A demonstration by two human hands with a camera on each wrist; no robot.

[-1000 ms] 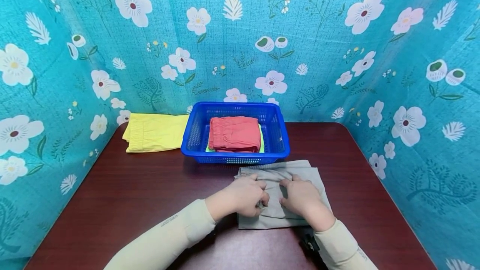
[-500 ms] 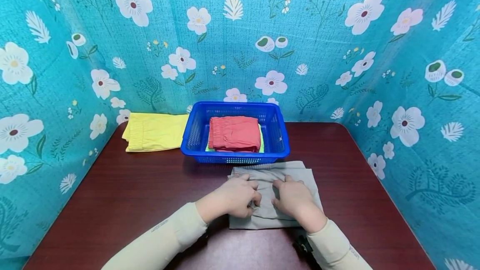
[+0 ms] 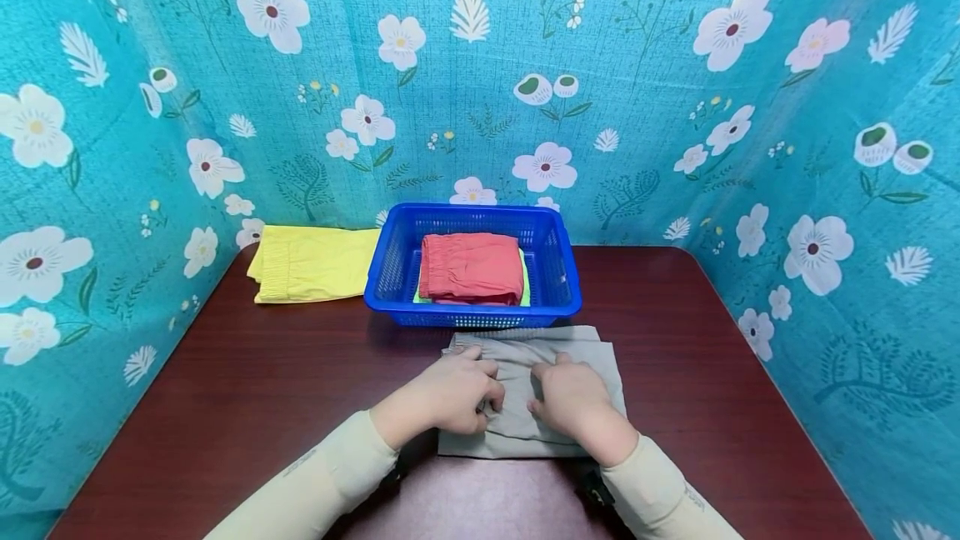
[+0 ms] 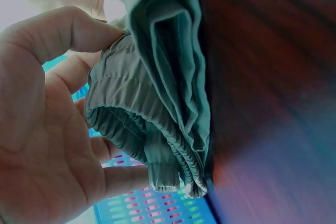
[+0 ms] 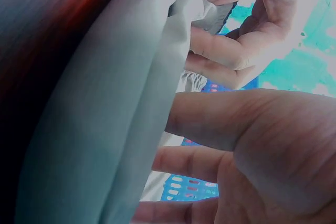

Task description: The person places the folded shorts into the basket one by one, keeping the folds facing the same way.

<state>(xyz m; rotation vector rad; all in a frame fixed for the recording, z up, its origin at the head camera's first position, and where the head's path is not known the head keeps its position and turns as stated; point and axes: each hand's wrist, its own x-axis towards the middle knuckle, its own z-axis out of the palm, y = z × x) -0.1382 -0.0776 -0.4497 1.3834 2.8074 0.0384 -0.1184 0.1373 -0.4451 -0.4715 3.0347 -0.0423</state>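
Folded grey pants (image 3: pixel 517 390) with a gathered elastic waistband lie on the table, just in front of the blue basket. On their left part rests my left hand (image 3: pixel 453 390), fingers spread. In the left wrist view, the thumb of that hand touches the gathered waistband (image 4: pixel 121 82), and layered folds show beside it. My right hand (image 3: pixel 577 398) lies on the right part of the pants, its fingers touching the cloth. The right wrist view shows its fairly straight fingers (image 5: pixel 210 119) against the fabric (image 5: pixel 110 108). Some fingertips are hidden by cloth.
The blue basket (image 3: pixel 472 308) stands at the back middle with folded red pants (image 3: pixel 472 265) on a bright green cloth (image 3: pixel 525 282). Yellow pants (image 3: pixel 315 265) lie left of it, touching or nearly touching it. A flowered curtain (image 3: pixel 480 107) closes off the table's (image 3: pixel 262 390) back and sides.
The grey pants have slid left along the table, with both hands staying on them and moving left too. The basket and the other clothes have not moved.
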